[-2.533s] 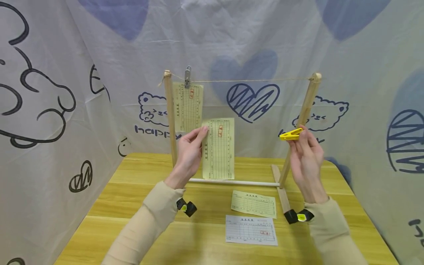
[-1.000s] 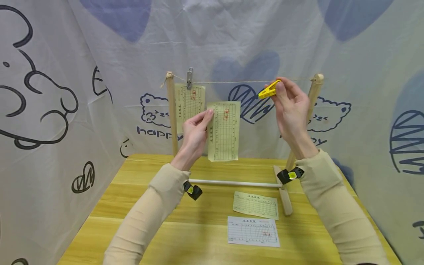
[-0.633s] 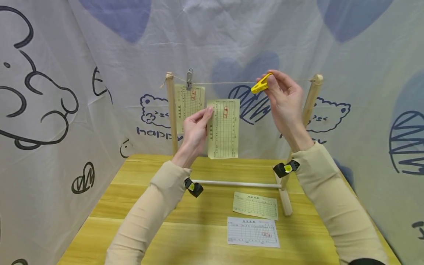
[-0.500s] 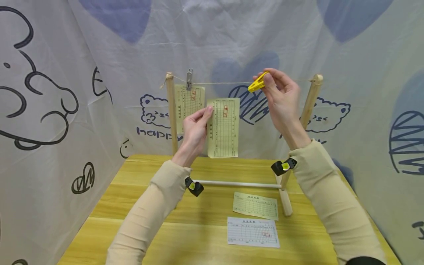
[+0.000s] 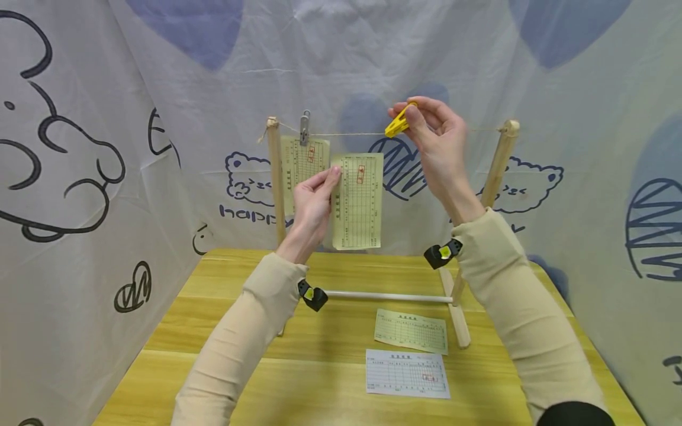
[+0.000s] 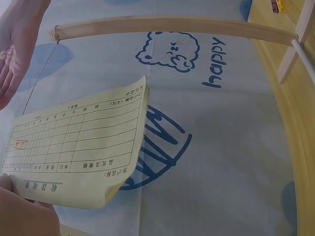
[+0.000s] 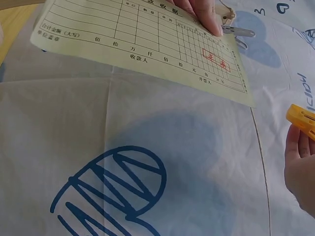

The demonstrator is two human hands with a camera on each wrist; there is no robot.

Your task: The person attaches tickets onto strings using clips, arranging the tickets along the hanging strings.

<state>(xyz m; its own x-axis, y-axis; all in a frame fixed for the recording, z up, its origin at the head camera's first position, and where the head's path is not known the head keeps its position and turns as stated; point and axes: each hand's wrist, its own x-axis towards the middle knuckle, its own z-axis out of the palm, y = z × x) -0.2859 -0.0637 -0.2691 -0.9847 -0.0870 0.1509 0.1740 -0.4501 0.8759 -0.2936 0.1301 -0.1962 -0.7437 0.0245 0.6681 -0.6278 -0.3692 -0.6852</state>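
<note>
My left hand (image 5: 313, 207) pinches a pale yellow receipt slip (image 5: 358, 204) by its left edge, thumb in front. The slip hangs lengthwise, its top edge a little below the string (image 5: 351, 134), with a red stamp near the top. My right hand (image 5: 439, 139) holds a yellow plastic clothespin (image 5: 399, 120) between thumb and fingers, its tip level with the string and up to the right of the slip. In the right wrist view the clothespin (image 7: 302, 119) shows at the right edge, apart from the slip (image 7: 142, 49).
Another yellow slip (image 5: 319, 155) hangs from the string under a grey metal clip (image 5: 304, 128), beside the left wooden post (image 5: 274, 177). The right post (image 5: 501, 160) holds the string's other end. A yellow slip (image 5: 410, 330) and a white slip (image 5: 407, 373) lie on the wooden table (image 5: 224, 367).
My right hand has risen and moved left with the clothespin, from beside the right post up to the string. My left hand has lifted the yellow slip closer to the string.
</note>
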